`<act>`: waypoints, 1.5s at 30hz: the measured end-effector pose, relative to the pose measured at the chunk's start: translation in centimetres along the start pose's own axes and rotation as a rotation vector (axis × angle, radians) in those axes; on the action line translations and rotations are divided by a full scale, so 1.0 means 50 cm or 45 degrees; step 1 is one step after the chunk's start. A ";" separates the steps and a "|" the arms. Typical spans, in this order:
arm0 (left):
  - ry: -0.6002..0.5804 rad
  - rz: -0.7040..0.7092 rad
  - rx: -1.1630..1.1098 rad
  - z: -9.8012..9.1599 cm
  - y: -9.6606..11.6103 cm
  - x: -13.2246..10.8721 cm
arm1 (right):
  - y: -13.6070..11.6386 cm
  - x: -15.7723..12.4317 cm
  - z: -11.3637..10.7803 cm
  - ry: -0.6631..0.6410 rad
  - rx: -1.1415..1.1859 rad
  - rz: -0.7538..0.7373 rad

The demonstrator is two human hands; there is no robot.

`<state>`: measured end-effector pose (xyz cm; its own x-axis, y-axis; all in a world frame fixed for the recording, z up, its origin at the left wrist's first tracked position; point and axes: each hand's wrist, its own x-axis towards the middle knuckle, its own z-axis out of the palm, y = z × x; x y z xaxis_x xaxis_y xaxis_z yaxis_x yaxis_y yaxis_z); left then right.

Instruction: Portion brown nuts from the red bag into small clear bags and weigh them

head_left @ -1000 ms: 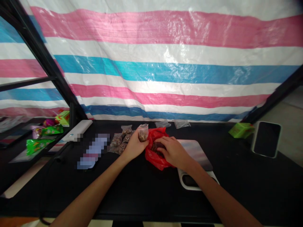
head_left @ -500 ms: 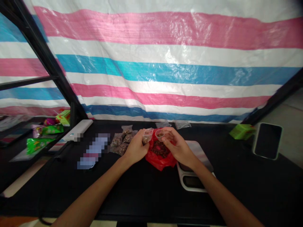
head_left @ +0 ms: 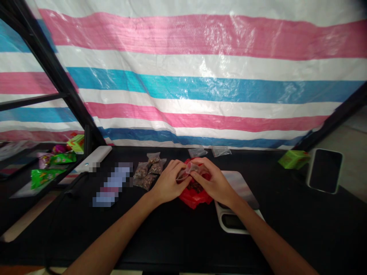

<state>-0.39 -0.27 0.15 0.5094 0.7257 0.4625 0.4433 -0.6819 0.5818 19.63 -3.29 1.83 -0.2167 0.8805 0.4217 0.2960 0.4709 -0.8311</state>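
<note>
Over a red plastic bag (head_left: 195, 200) holding dark brown dried bits, my two hands meet. My left hand (head_left: 168, 184) is closed on a small clear plastic bag (head_left: 181, 175), its fingers around the mouth. A small translucent cup (head_left: 191, 167) is pinched in my right hand (head_left: 214, 179), tilted toward the clear bag's mouth. Fingers hide what passes between them. Just left of my left hand lie several filled clear bags (head_left: 149, 175) with brown contents. The kitchen scale (head_left: 237, 227), white with a metal plate, sits partly under my right wrist.
Flat clear bags (head_left: 221, 151) lie at the back by the striped sheet (head_left: 200, 88). A phone (head_left: 324, 170) leans beside a green box (head_left: 293, 159) on the right. Leftward are a blurred-out item (head_left: 113, 185), a white bar-shaped object (head_left: 96, 157) and green packets (head_left: 46, 177).
The cup in my right hand has moved left and tipped over to the clear bag. My hands have come together; earlier, cup and bag were apart.
</note>
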 end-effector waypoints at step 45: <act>0.215 -0.647 -0.023 -0.019 -0.020 0.006 | 0.008 -0.007 -0.019 -0.258 -0.855 -0.087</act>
<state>-1.37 0.74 0.34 0.1074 0.9696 0.2197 0.5898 -0.2400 0.7711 20.70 -3.36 1.71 -0.4047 0.8509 0.3350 0.7719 0.5142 -0.3738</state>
